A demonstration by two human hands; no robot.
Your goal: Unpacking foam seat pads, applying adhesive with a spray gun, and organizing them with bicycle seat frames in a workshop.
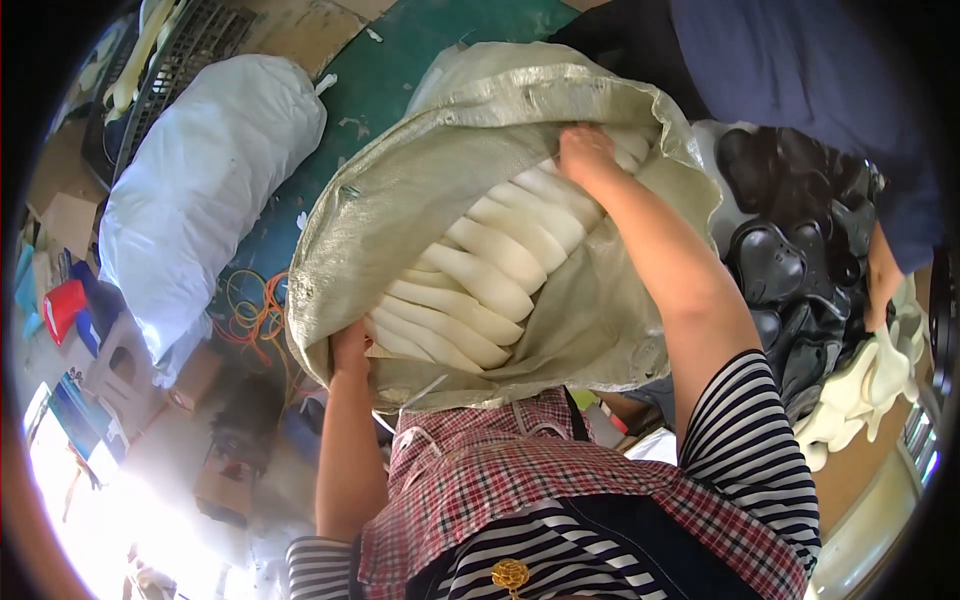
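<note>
A large olive-beige woven sack point(345, 250) gapes in front of me. Inside lies a slanting row of cream, insole-shaped pieces point(490, 280), packed side by side. At the row's near left end, my left hand point(350, 348) reaches in over the sack's rim, closed against the pieces with most of its fingers hidden. My right hand point(588, 155) is deep in the sack at the far right end, its fingers curled over the last pieces. The row lies between my two hands.
A full white plastic bag point(215, 180) lies left on the green surface point(390, 75). Orange cord point(262, 315) is tangled below it. Dark moulded pieces point(790, 230) pile up at right, where another person's hand point(882, 285) is near more cream pieces point(865, 390). A grey crate point(195, 60) stands far left.
</note>
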